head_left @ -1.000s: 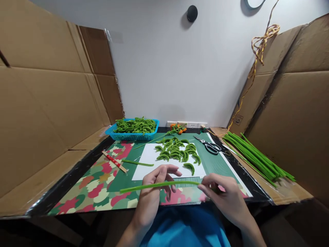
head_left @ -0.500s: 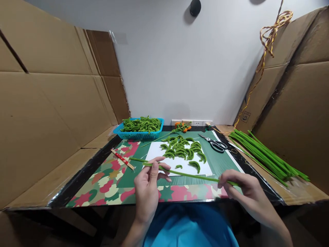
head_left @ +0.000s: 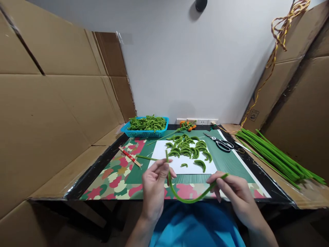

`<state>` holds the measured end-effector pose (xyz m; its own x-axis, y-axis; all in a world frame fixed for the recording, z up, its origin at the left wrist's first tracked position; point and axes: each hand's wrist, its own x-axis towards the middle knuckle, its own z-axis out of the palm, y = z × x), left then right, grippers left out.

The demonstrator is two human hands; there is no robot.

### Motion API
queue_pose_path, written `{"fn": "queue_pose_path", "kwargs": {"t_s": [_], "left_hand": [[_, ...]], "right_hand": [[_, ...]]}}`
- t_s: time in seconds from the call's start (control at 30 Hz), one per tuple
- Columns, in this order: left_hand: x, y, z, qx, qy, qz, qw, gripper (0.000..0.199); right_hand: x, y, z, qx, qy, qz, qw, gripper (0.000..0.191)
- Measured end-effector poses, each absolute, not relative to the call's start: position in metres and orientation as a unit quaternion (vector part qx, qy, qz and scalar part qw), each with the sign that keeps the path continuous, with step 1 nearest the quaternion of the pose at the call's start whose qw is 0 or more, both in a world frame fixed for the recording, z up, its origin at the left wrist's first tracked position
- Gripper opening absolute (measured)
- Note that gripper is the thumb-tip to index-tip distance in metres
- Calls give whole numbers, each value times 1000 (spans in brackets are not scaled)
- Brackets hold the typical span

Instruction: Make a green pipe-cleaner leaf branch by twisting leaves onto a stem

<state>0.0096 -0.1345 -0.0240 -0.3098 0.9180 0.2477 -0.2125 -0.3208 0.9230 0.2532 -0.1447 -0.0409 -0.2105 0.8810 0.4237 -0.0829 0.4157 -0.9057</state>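
Note:
A green pipe cleaner [head_left: 189,201] hangs in a U-shaped bend between my hands, above the table's front edge. My left hand [head_left: 155,183] pinches it near one end, which points upward past the thumb. At the other end, my right hand [head_left: 231,190] grips it between thumb and fingers, with a short tip sticking out. Beyond my hands lies a white sheet of paper [head_left: 169,168] bearing several curled green pipe-cleaner pieces [head_left: 185,151]. Another straight green pipe cleaner [head_left: 145,157] lies on the mat to the left of the paper, partly behind my left hand.
A blue basket [head_left: 144,133] of bent green pieces stands at the back left. Black-handled scissors [head_left: 223,144] lie right of the paper, near a bundle of green pipe cleaners [head_left: 277,157]. Red-wrapped chopsticks [head_left: 130,156] lie left; orange flowers [head_left: 190,127] lie at the back. Cardboard walls flank both sides.
The pipe cleaner was nearly straight and now bends downward in a U. My right hand has come closer to my left. The view has shifted slightly.

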Motion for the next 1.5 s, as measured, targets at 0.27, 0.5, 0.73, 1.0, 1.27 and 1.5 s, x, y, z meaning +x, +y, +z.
{"fn": "queue_pose_path", "kwargs": {"t_s": [0.27, 0.5, 0.73, 1.0, 1.27, 1.5], "left_hand": [[39, -156, -20, 548, 367, 569, 491, 31], [48, -164, -27, 552, 307, 487, 603, 31], [47, -167, -29, 576, 321, 424, 621, 35], [51, -165, -29, 561, 302, 430, 639, 33], [50, -167, -25, 572, 325, 432, 617, 34], [46, -161, -28, 573, 334, 428, 614, 35]], "right_hand": [[217, -154, -38, -319, -615, 472, 546, 19], [222, -153, -38, -335, -664, 369, 558, 14], [231, -155, -25, -339, -640, 371, 581, 16], [231, -148, -30, -295, -568, 491, 591, 12], [219, -147, -33, -300, -562, 470, 611, 8], [214, -144, -34, -338, -610, 393, 599, 29]]}}
